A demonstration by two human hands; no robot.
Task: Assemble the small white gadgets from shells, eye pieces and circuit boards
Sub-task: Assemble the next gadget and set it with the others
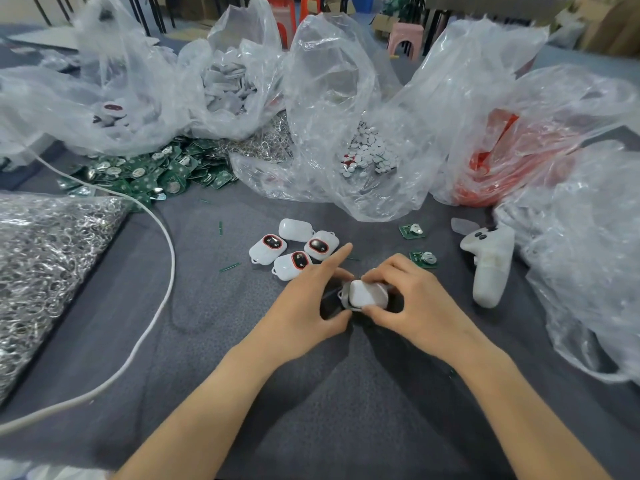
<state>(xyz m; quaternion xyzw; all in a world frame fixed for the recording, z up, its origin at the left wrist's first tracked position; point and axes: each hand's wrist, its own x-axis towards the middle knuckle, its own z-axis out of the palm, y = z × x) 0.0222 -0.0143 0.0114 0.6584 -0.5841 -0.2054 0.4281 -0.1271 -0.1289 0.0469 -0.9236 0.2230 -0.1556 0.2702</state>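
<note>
OK, status: both hands on one gadget (369, 293), held just above the grey cloth (346, 393), centre of the table, close in front of me.

- L hand (304, 306): thumb under the gadget's near-left corner, other fingers curled round its left end, index finger sticking out straight, touching nothing.
- R hand (412, 296): pinching the gadget, fingertips over the far edge, thumb on the near edge.
- Gadget itself: small white rounded block, plain smooth side up, no window visible. Darker grey edge and a small loop poke out at its left end. Can't tell if the halves are fully seated.

Around it:
- 4 gadgets (294, 249) clustered just beyond my L hand. 3 lie face up w/ a dark oval window ringed in red, 1 lies plain side up.
- 2 loose green boards w/ coin cells, one (423, 259) just beyond my R hand, the other (412, 231) further back.
- Big pile of the same boards (145, 174) at back left, next to a bag of metal rings (45, 258).
- Clear bags across the back: grey shells (225, 81), small white discs (367, 150), sth red (502, 157).
- White handheld controller (490, 268) to the right, white cable (166, 258) looping across the left.
</note>
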